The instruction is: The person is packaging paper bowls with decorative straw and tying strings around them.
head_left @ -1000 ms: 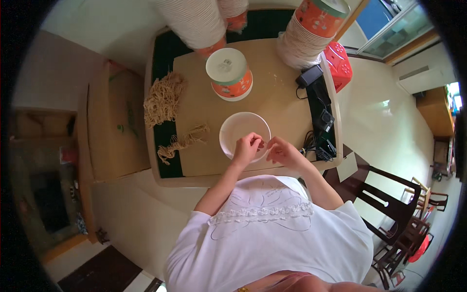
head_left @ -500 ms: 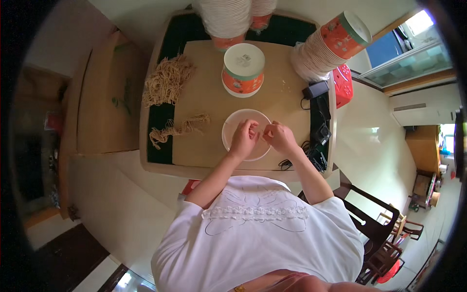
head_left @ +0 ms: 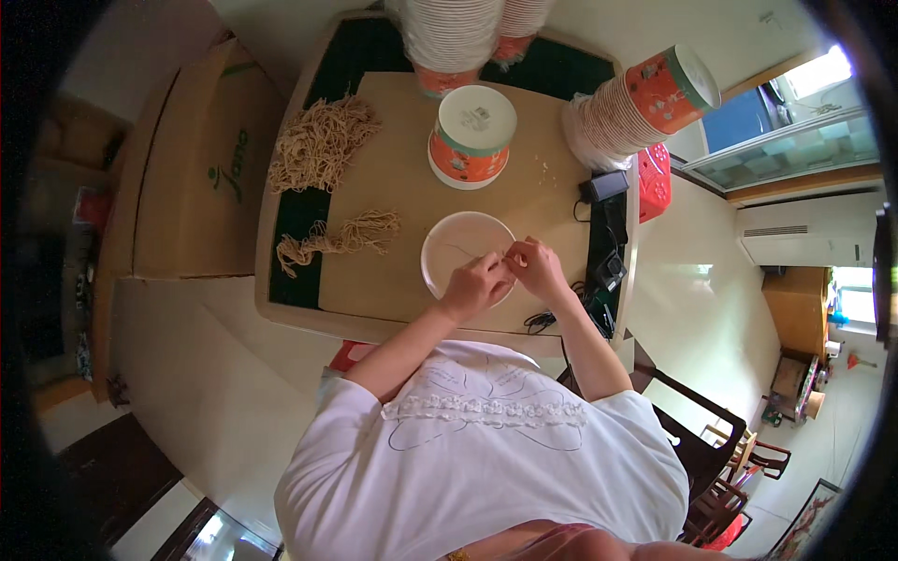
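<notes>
White tub (head_left: 453,234) under two hands at mid-frame

Nearest, across the bottom of the frame, spreads a smooth white shirt (head_left: 486,477) with a ruffled lace strip. Both elbows are bent. The left forearm slants up to the right, its hand (head_left: 474,286) back upward with fingers curled over the tub's lower part; the right forearm leans up to the left, its hand (head_left: 536,269) curled at the tub's right rim. Their fingertips come together; whether they pinch anything is too small to tell. A fine strand (head_left: 459,250) shows against the tub's plain round interior.

The tub sits in the centre on flat brown cardboard (head_left: 369,290). Centre left lies a twisted bundle (head_left: 360,234) of tan, stringy fibre; a larger, tangled heap (head_left: 323,145) lies upper left. Above the tub stands an upturned orange tub (head_left: 472,162), its pale base ringed in green. At the upper right a ribbed stack (head_left: 622,112) of tubs leans outward; at top centre another stack (head_left: 454,37) is wrapped in clear plastic.
</notes>
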`<move>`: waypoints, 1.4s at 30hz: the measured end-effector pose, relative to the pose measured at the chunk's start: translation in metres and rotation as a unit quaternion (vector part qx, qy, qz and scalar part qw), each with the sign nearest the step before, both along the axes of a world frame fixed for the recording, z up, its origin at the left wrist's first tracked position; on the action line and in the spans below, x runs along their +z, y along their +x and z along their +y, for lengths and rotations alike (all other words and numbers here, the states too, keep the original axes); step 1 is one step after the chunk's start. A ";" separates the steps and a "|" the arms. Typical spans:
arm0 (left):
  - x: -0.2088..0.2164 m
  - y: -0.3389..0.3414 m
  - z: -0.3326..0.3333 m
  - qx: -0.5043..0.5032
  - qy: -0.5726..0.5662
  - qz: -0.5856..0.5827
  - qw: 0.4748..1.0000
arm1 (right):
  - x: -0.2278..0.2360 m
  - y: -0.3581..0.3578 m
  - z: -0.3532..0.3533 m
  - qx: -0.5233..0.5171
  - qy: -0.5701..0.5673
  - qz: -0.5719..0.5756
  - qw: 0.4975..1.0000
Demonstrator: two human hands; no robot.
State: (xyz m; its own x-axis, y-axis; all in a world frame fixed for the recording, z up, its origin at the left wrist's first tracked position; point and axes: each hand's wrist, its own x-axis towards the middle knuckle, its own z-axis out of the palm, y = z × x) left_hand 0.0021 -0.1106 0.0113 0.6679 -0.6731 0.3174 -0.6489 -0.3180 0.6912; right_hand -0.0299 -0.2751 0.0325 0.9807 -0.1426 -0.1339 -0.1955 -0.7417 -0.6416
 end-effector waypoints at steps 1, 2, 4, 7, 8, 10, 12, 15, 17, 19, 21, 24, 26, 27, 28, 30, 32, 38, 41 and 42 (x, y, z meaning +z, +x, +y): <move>0.000 0.001 -0.001 0.002 -0.001 0.000 1.000 | 0.000 0.000 0.000 -0.005 -0.003 -0.006 1.000; -0.001 0.003 -0.002 0.022 0.006 0.041 0.999 | 0.001 0.000 0.000 -0.003 -0.004 -0.006 1.000; -0.002 0.004 -0.003 0.044 0.011 0.082 0.996 | 0.005 -0.001 0.000 -0.002 0.003 0.010 1.000; -0.003 0.004 -0.004 0.029 -0.002 0.162 0.986 | 0.005 -0.005 0.000 -0.008 0.037 -0.022 0.999; -0.003 0.004 -0.005 0.014 0.004 0.170 0.985 | 0.005 -0.007 0.000 -0.007 0.037 -0.021 0.999; -0.004 0.006 -0.005 0.001 0.009 0.180 0.984 | 0.007 -0.011 0.001 -0.010 0.059 -0.026 0.998; -0.011 0.010 -0.006 0.004 0.026 0.222 0.975 | 0.014 -0.017 0.005 -0.013 0.072 -0.030 0.997; -0.049 0.012 -0.004 0.032 0.087 0.166 0.982 | 0.013 -0.028 0.011 -0.013 0.091 -0.027 0.995; -0.046 0.013 -0.006 0.036 0.108 0.162 0.980 | 0.011 -0.036 0.013 -0.017 0.097 -0.019 0.995; -0.041 0.014 -0.008 0.041 0.129 0.158 0.978 | 0.010 -0.041 0.018 -0.023 0.074 -0.044 0.996; -0.037 0.015 -0.009 0.027 0.135 0.248 0.959 | 0.008 -0.043 0.022 -0.033 0.079 -0.053 0.995; -0.035 0.016 -0.010 0.037 -0.009 0.373 0.927 | 0.011 -0.042 0.026 -0.047 0.091 -0.061 0.993; -0.033 0.023 -0.012 0.031 -0.038 0.514 0.856 | 0.009 -0.040 0.025 -0.052 0.097 -0.060 0.992; -0.032 0.026 -0.013 0.025 -0.068 0.643 0.763 | 0.003 -0.039 0.024 -0.073 0.119 -0.071 0.988; -0.027 0.028 -0.013 0.025 -0.067 0.643 0.763 | -0.002 -0.039 0.023 -0.094 0.140 -0.082 0.982; -0.018 0.031 -0.013 0.012 -0.007 0.594 0.805 | -0.007 -0.039 0.021 -0.123 0.187 -0.086 0.971; -0.026 0.030 -0.011 -0.013 0.000 0.553 0.833 | -0.011 -0.041 0.019 -0.153 0.232 -0.092 0.956; -0.046 0.031 -0.008 -0.014 0.031 0.542 0.840 | -0.003 -0.037 0.017 -0.161 0.242 -0.090 0.952; -0.043 0.025 -0.007 0.000 -0.038 0.476 0.879 | 0.008 -0.027 0.012 -0.103 0.124 -0.090 0.983; -0.043 0.023 -0.006 0.002 -0.116 0.421 0.900 | 0.007 -0.023 0.011 -0.089 0.123 -0.086 0.985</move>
State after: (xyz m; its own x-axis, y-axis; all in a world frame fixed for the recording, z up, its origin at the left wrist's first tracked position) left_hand 0.0252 -0.1163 -0.0313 0.7390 -0.6518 -0.1704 0.1362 -0.1031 0.9853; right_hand -0.0528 -0.2645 0.0398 0.9545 -0.2976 -0.0197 -0.1803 -0.5233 -0.8328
